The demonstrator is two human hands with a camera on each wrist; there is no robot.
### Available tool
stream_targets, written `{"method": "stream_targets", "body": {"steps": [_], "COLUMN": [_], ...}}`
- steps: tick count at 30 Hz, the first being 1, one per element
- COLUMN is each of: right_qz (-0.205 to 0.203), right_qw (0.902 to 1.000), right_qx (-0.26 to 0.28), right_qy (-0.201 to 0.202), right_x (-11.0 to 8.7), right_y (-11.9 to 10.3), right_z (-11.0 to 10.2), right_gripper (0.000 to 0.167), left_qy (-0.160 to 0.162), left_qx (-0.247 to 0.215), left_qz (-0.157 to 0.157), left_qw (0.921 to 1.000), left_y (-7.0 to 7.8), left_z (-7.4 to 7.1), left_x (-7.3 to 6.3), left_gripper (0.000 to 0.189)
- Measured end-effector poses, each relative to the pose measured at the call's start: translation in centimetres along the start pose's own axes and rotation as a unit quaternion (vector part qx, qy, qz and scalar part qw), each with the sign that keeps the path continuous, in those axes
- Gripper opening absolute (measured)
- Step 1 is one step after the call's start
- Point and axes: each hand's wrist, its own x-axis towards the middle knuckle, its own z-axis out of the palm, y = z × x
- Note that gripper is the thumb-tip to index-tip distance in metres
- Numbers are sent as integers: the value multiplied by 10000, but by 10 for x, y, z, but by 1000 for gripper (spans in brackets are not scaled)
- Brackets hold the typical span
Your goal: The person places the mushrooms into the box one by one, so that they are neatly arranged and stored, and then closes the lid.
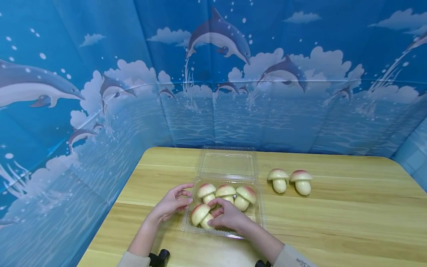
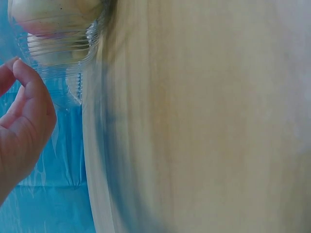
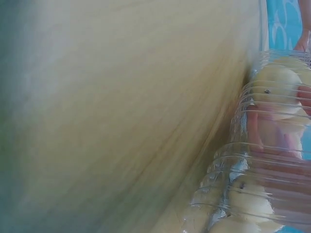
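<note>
A clear plastic clamshell box (image 1: 224,234) lies with its lid folded back on the wooden table. In its near-left corner sits a mushroom-shaped bun (image 1: 200,214) with a pink-tinged cap, and my right hand (image 1: 230,217) grips its pale stem. Three more mushroom-shaped buns (image 1: 246,195) stand in a row along the back of the tray. At the box's left side, my left hand (image 1: 171,203) has loosely bent fingers close to the rim; whether they touch it I cannot tell. Through the clear wall, the right wrist view shows the held bun (image 3: 274,85) and fingers (image 3: 254,128).
Behind the tray lies the transparent lid (image 1: 228,165), flat on the table. Two other mushroom-shaped buns (image 1: 301,182) rest to the right of the box. A blue dolphin-print curtain (image 1: 267,118) hangs along the table's back edge.
</note>
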Motion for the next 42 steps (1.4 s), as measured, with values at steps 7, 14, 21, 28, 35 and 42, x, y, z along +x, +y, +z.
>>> {"method": "stream_targets", "body": {"steps": [7, 14, 21, 28, 35, 42], "right_qz": [-3, -82, -42, -34, -68, -161], "right_qw": [10000, 9999, 9997, 9995, 9992, 9984], "right_qx": [-71, 70, 229, 305, 375, 485], "right_qy": [17, -41, -80, -71, -124, -239], "right_x": [-1, -3, -4, -8, -15, -24], "right_y": [-2, -3, -3, -5, -8, -12], "right_z": [0, -1, -4, -8, -15, -24], "right_gripper": [49, 50, 49, 51, 51, 52], "left_qy": [22, 54, 56, 42, 38, 64], "left_qx": [23, 61, 51, 47, 59, 100], "left_qz": [-14, -54, -42, -21, 10, -1], "left_qw": [10000, 10000, 10000, 10000, 10000, 9999], "left_y": [1, 2, 2, 2, 2, 2], "left_z": [1, 1, 1, 1, 1, 2], "left_x": [0, -1, -2, -1, -1, -2], "left_gripper": [58, 59, 59, 59, 59, 58]}}
